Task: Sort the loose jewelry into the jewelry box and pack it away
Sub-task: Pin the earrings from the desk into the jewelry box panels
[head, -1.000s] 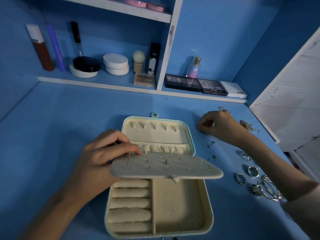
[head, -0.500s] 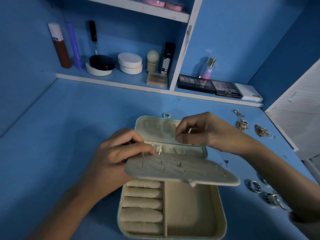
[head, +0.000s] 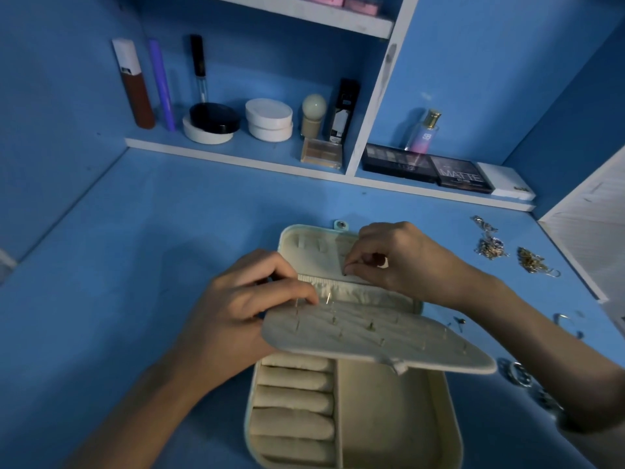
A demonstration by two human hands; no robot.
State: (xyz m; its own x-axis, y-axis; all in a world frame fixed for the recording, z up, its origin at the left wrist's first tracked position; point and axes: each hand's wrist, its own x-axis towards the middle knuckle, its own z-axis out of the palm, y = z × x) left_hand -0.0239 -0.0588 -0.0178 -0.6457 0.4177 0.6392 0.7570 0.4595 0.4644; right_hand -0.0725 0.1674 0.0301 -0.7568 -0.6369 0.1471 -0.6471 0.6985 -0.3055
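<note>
The box (head: 453, 434) lies open on the table (head: 135, 265) in front of me, with its lid flat on the far side. My left hand (head: 243, 309) grips the left edge of the panel (head: 372, 340), fingers curled over it, and keeps it lifted above the ring rolls. Several earring posts stick up from the panel. My right hand (head: 406, 258) is closed to a pinch: thumb and forefinger hold a tiny dark stud (head: 345, 274) over the inside of the lid, just above the pocket. Chains (head: 490, 247) lie on the table to the right of the box, and rings (head: 517, 372) lie near my right forearm.
</note>
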